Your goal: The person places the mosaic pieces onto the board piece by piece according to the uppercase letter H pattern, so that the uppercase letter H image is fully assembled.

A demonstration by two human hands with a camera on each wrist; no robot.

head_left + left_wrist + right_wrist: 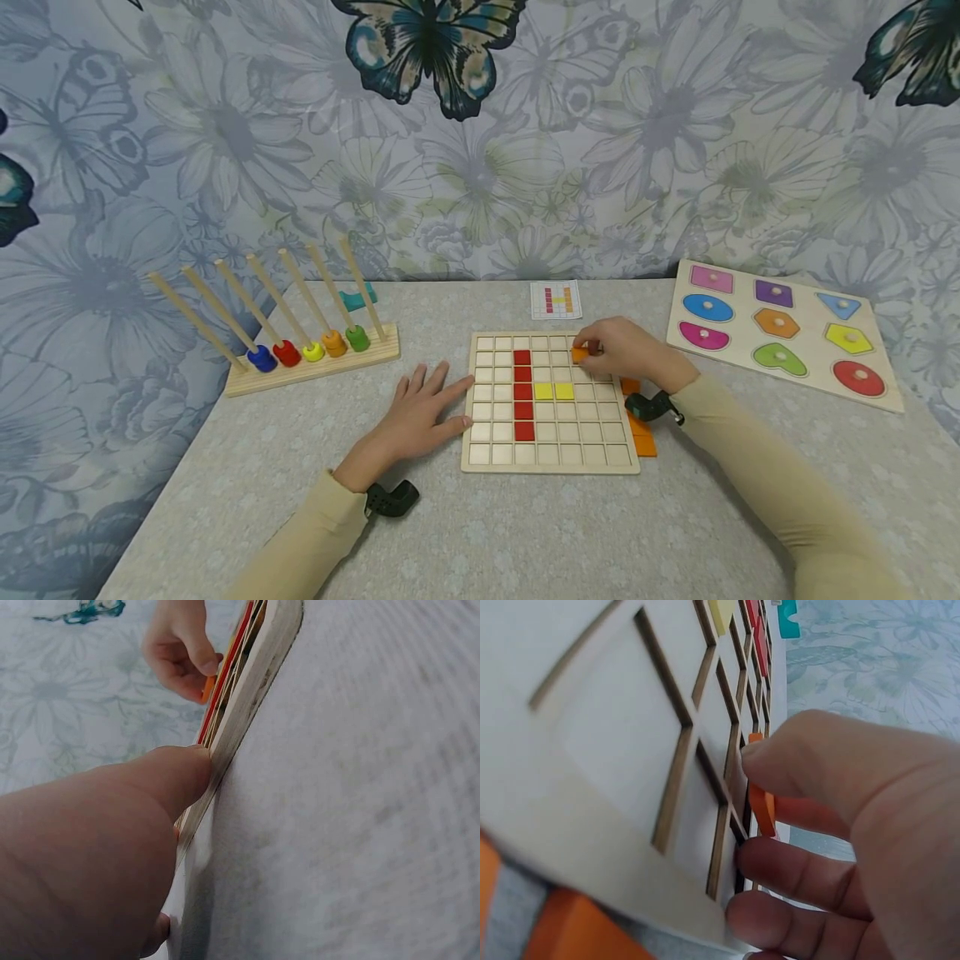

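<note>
In the head view, the right hand [626, 348] pinches an orange tile [579, 356] between thumb and fingers, over the upper right part of the board [551, 468]. The tile lies at the hand's left, at the fingertips, level with the top square of the red column [522, 391]. What counts, it seems, is how it sits against the grid: it appears to be over the column just right of the two yellow squares [563, 392], and two rows farther from the person than they are. It looks square, so no long axis stands out. The left hand [423, 417] is much farther from it, released and spread, its thumb and forefinger touching the board's left edge. More orange tiles [642, 444] lie by the right edge, partly under the right forearm.

In the left wrist view, the left thumb rests against the board's edge and grasps nothing; beyond it, the right hand's pinch shows above the board's face.

In the right wrist view, the tile is seen nearly edge-on, with the thumb on its near side. Whether it touches the grid, I cannot tell.
</note>
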